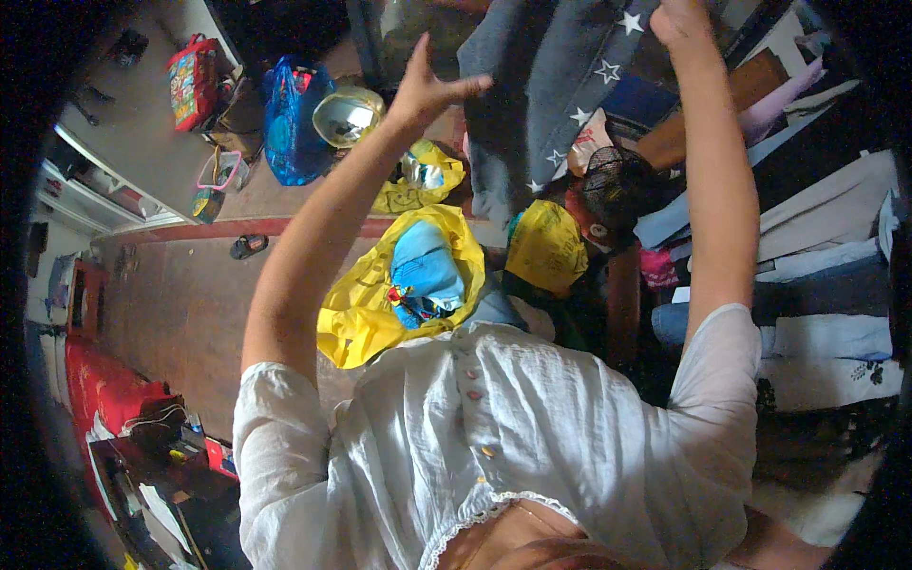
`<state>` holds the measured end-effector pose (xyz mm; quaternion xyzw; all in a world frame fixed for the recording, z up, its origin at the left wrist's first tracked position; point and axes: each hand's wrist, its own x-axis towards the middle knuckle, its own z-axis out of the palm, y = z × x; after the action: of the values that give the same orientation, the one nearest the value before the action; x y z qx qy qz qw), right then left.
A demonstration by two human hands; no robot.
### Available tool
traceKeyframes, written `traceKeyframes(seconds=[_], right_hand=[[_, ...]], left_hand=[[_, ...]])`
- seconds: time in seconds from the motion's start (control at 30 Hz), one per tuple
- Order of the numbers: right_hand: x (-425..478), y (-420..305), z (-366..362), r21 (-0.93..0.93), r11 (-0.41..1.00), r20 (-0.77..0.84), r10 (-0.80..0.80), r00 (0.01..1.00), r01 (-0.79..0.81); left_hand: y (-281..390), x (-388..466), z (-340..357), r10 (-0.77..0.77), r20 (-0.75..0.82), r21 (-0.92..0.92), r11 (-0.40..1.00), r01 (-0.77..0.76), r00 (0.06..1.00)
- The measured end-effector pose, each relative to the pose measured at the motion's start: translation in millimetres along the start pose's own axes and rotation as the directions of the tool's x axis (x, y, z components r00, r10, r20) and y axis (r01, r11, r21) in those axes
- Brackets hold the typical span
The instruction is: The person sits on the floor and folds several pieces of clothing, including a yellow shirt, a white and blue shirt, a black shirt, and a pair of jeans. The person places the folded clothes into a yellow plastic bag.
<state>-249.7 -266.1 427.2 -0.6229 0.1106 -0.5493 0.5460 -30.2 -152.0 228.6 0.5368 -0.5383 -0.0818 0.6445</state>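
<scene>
Dark grey trousers with white stars down one leg [556,78] hang in front of me, their upper end beyond the top of the picture. My right hand [680,25] is raised at the top edge, its fingers closed on the trousers at their starred side. My left hand [438,89] is lifted beside the other trouser leg. Its thumb and a finger are spread apart with nothing between them. Below the trousers, close to my body, an open yellow plastic bag [356,313] holds folded light-blue clothing [427,260].
Another yellow bag [547,246] and a black mesh item [613,178] stand right of centre. Folded clothes [830,285] are stacked along the right. A blue plastic bag [292,121], a shiny metal bowl [348,117] and a red bag [194,84] stand upper left. A sandal [249,246] lies on the floor.
</scene>
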Motion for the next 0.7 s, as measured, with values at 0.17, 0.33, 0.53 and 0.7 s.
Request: traceKeyframes(seconds=[0.17,0.33,0.53,0.7], right_hand=[[-10,-13,-25,0.155,0.983,0.016,0.097,0.995,-0.098],[-65,-39,-2,0.211,0.973,0.145,0.061,0.988,-0.091],[-78,-28,27,0.121,0.932,0.158,0.321,0.934,-0.341],[-102,80,1,-0.877,0.418,0.114,0.661,0.741,-0.238]], left_hand=[[34,-40,-4,-0.319,0.532,-0.231,0.836,0.497,0.784],[40,-94,-60,-0.131,0.66,-0.452,0.717,0.531,0.739],[28,-131,-21,-0.577,0.658,-0.602,-0.017,0.798,0.484],[72,-182,-6,-0.445,0.788,-0.571,-0.27,0.775,0.425]])
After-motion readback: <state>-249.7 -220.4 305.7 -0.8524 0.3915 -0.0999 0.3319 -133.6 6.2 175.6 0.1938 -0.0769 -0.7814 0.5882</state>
